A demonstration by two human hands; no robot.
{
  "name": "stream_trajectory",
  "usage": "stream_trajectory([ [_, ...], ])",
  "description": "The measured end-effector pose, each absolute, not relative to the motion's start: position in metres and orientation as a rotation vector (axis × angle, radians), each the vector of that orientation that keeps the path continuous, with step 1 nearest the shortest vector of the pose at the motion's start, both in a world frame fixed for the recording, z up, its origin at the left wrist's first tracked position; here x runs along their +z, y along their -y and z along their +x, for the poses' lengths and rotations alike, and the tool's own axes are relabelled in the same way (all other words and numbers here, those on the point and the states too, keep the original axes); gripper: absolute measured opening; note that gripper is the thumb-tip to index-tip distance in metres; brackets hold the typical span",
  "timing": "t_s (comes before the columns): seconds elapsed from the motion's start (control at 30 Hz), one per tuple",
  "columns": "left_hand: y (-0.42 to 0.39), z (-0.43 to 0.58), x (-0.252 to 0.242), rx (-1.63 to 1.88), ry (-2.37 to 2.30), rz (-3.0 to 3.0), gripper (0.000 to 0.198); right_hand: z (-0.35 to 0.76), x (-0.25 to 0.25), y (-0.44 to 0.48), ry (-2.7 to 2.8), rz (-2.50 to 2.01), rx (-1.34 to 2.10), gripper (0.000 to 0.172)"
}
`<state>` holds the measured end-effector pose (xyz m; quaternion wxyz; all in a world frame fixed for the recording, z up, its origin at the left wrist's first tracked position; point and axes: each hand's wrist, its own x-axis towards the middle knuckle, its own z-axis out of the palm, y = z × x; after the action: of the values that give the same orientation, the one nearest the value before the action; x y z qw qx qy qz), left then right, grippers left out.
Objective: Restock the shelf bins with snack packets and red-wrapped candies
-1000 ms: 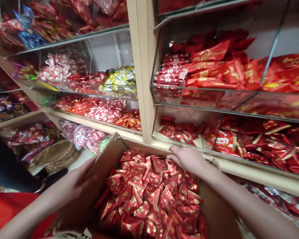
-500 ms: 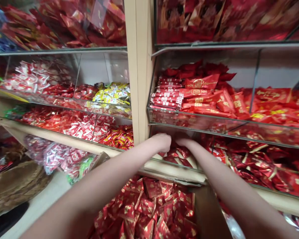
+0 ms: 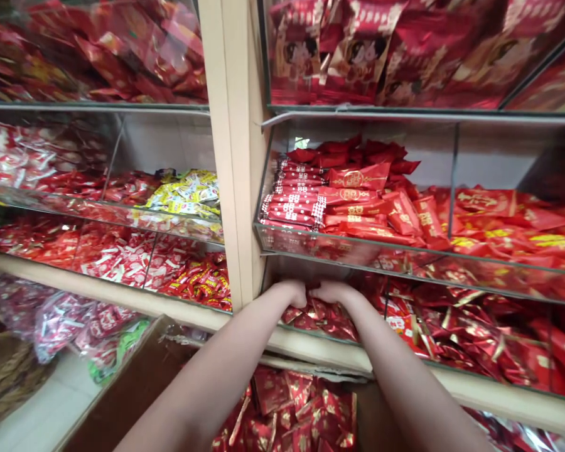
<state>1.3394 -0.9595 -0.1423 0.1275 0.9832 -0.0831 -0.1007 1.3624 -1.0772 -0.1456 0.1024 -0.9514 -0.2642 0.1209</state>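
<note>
Both of my hands reach into a compartment of the lower shelf, right of the wooden post. My left hand [image 3: 292, 293] rests on red and gold packets [image 3: 317, 317] at the compartment's left side; its fingertips are hidden. Close beside it, my right hand [image 3: 330, 291] lies over the same packets, its fingers pointing left and blurred. Whether either hand grips a packet cannot be made out. Under my forearms, a cardboard box [image 3: 117, 370] holds many red packets with gold print [image 3: 287, 414].
A pale wooden post [image 3: 235, 157] divides the shelves. Above my hands juts a clear-fronted tray [image 3: 339, 246] of red packets. Yellow sweets [image 3: 183, 194] fill a bin at left. Bagged sweets [image 3: 61, 323] and a wicker basket [image 3: 9, 358] stand lower left.
The view has shifted, so the shelves appear lower and further left, and more of the box's left side shows. My hands have come closer together over the packets.
</note>
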Motion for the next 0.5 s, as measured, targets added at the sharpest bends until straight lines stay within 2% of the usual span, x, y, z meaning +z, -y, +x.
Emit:
stream_trajectory([
  [0.07,0.958,1.329,-0.142,-0.312,0.262,2.886,0.039,1.36,-0.148,1.075,0.825,-2.749,0.394,0.027],
  [0.17,0.951,1.308,-0.143,-0.3,0.292,2.89,0.046,1.354,-0.153,1.074,0.784,-2.707,0.384,0.038],
  [0.23,0.945,1.296,-0.144,-0.302,0.325,2.858,0.045,1.349,-0.155,1.074,0.702,-2.694,0.326,0.038],
  [0.33,0.937,1.285,-0.146,-0.303,0.368,2.81,0.043,1.348,-0.154,1.076,0.58,-2.64,0.156,0.025],
  [0.5,0.934,1.283,-0.145,-0.349,0.394,2.646,0.049,1.359,-0.151,1.077,0.274,-2.503,-0.192,0.03],
])
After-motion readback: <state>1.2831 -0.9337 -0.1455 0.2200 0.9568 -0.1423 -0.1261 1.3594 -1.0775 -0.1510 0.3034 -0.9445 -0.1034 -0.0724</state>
